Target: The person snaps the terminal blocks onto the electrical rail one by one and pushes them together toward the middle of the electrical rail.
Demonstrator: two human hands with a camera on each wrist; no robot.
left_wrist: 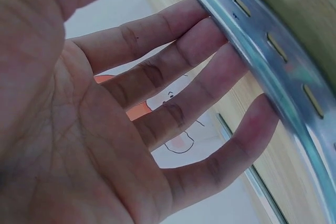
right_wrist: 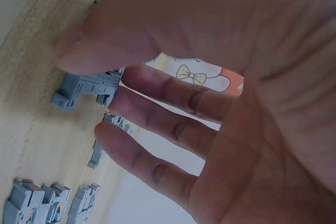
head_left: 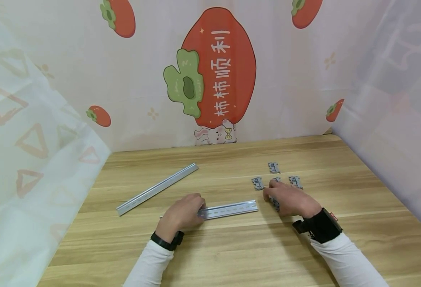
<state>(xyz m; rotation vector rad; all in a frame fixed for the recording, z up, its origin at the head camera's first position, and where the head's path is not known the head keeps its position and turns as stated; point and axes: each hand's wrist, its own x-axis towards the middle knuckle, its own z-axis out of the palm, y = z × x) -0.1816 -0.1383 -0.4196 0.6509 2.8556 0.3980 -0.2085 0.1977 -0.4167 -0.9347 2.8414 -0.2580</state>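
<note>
Near rail (head_left: pixel 237 209) and grey blocks on a wooden table (head_left: pixel 217 255); the rail, metal and pierced by a row of slots, lies across the middle; the left hand (head_left: pixel 181 213) grips it toward its left end, with fingertips (left_wrist: pixel 231 59) set against one long edge in the left wrist view; the rail's bare right end points toward the right hand (head_left: pixel 291 199); this hand is bent over a block (head_left: pixel 275 204), which lies just beyond that end; in the right wrist view the thumb (right_wrist: pixel 84 56) covers part of the block, with fingertips at its other side, though whether they pinch it cannot be told; four other blocks lie about the hand: one at its left (head_left: pixel 258 183), one partly hidden behind it (head_left: pixel 276 180), one to the right (head_left: pixel 296 182) and one farthest back (head_left: pixel 274 167); a far rail (head_left: pixel 156 189), similar in form, lies obliquely beyond the left hand, well apart from the blocks; each wrist bears a black strap, left (head_left: pixel 163 241) and right (head_left: pixel 323 225), above a white sleeve (head_left: pixel 147 263); behind the table hangs a backdrop (head_left: pixel 142 71) printed with red fruit.
</note>
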